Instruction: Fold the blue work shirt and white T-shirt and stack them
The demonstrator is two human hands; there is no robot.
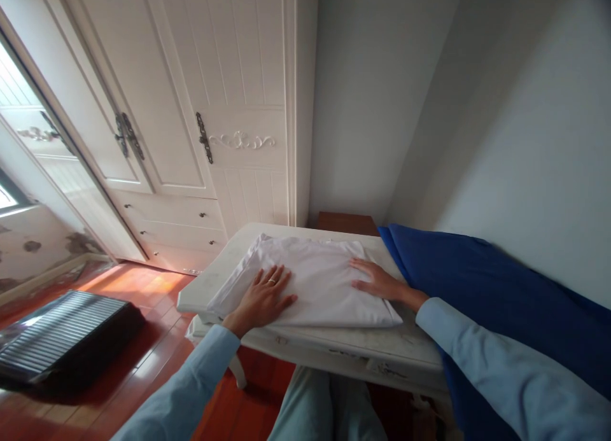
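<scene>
A folded white cloth (317, 288) lies flat on the white table (219, 269) in front of me. My left hand (265, 296) rests palm down on its left part, fingers spread, with a ring on one finger. On the cloth's right side my right hand (377, 280) lies flat with its fingers stretched out. Neither hand grips the cloth. One corner of the cloth points toward the table's front right. The cloth's underside and inner layers are hidden.
Dark blue fabric (458, 269) drapes over the table's right side against the wall. Behind stands a white wardrobe (238, 65) with drawers. A brown wooden piece (347, 223) shows behind the table. On the floor at left sits a black ribbed object (67, 333).
</scene>
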